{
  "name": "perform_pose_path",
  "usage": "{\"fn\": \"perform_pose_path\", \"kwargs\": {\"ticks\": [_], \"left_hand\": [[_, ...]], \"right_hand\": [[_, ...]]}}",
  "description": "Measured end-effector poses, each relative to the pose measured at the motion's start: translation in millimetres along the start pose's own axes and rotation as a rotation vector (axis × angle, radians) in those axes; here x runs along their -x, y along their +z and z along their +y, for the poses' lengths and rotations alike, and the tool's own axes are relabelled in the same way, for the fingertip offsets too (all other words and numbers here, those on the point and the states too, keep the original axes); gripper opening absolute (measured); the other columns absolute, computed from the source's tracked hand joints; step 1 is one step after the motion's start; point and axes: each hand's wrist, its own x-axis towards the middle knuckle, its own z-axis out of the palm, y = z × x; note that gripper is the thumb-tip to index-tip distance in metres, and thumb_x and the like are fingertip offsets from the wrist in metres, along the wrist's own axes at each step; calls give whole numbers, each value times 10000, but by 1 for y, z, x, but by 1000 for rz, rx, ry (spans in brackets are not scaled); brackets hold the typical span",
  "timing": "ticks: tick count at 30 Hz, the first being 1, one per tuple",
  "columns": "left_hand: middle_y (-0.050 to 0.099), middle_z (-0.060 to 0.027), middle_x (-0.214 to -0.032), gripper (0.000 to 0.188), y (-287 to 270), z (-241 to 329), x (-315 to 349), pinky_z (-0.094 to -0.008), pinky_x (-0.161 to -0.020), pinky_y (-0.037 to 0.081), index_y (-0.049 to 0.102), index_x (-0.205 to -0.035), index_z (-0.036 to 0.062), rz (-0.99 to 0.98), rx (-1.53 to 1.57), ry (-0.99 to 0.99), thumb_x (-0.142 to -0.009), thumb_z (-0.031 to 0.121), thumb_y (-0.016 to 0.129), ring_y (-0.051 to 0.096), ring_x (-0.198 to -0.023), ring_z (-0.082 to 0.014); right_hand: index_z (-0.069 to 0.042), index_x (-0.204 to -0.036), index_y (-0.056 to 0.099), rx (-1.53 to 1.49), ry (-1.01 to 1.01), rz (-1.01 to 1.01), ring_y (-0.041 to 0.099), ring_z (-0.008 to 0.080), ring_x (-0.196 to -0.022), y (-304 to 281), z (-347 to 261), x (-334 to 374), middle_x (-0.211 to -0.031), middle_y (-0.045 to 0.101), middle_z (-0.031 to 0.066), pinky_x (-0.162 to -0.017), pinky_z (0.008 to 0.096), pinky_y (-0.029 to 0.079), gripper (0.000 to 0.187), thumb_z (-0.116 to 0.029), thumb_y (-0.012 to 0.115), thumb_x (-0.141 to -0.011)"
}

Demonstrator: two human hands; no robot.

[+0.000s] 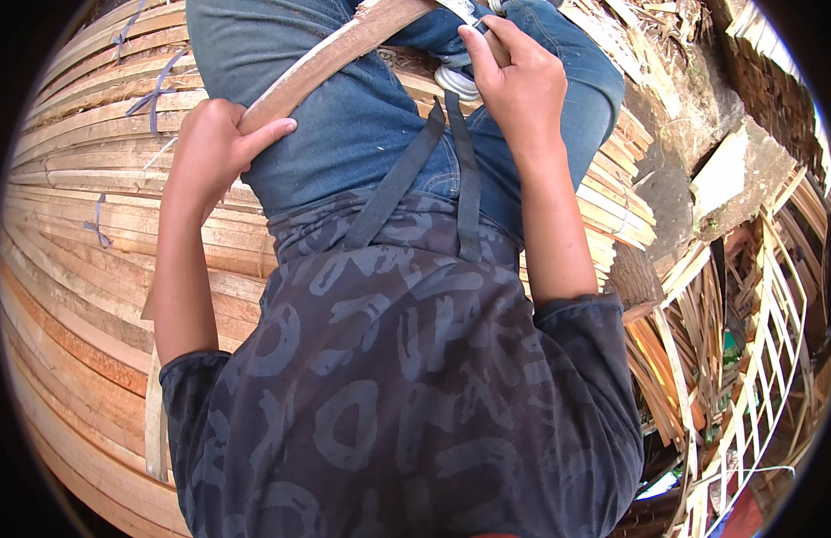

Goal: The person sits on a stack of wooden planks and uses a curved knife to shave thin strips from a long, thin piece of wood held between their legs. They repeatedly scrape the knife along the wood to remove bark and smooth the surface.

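Head view. Risk: wooden strip (335, 65), slanting across denim thighs (330, 134), could slip if left grip loosens; far end at top edge. Left hand (211, 148): fingers curled round strip's near end, thumb extended. Right hand (526, 82): pinching brown handle-like piece (498, 47); its far part unclear.

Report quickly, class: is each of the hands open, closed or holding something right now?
Left hand: closed, holding one end of a curved strip of wood.
Right hand: closed, holding what looks like a wooden handle.
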Motion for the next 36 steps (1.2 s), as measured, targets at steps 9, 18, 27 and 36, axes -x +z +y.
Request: {"fn": "perform_pose_path", "kwargs": {"ticks": [9,18,27,36], "left_hand": [[484,-97,-412,608,0,-1,0,-319,-405,400,564,-503,-47,4,57,8,-720,471,798,513,-381,-179],[460,-99,-399,642,0,0,-3,-356,-418,403,545,-484,-51,25,-34,96,-726,494,785,501,-374,-199],[472,-103,-404,636,-2,1,-6,-341,-419,404,562,-495,-52,-39,18,48,-718,498,791,516,-380,-194],[472,-93,-397,605,-6,7,-8,-328,-415,415,571,-498,-45,-16,-59,105,-731,467,793,523,-374,-185]], "right_hand": [[-84,-959,719,1,-1,29,687,298,-706,4,9,6,-795,702,125,-630,335,532,282,-320,752,-808],[-73,-979,733,374,83,157,692,329,-737,-32,87,-26,-793,702,164,-678,365,533,383,-429,688,-846],[-77,-959,713,131,43,8,679,348,-712,-12,19,-6,-755,685,169,-641,382,530,329,-381,713,-835],[-116,-992,718,444,180,-74,678,371,-772,-58,96,-41,-812,698,175,-686,440,531,511,-590,585,-856]]}}
